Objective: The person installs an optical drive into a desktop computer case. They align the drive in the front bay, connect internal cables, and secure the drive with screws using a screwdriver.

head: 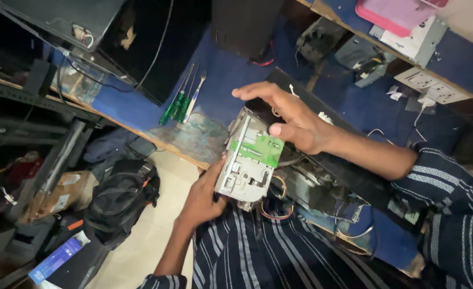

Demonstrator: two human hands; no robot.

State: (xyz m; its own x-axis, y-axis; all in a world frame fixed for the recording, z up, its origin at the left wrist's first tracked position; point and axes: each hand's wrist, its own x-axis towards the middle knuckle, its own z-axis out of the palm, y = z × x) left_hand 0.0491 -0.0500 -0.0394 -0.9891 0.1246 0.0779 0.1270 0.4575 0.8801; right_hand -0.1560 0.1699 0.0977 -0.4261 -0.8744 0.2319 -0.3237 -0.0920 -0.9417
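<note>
module point(250, 163): matt grey metal, green plastic | bench point(349, 101): blue cloth-like cover | screwdrivers point(175, 107): glossy plastic handles

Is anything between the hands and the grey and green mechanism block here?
Nothing visible. The left hand grips the mechanism block from below, and the right hand rests on its top, thumb against the green part.
</note>
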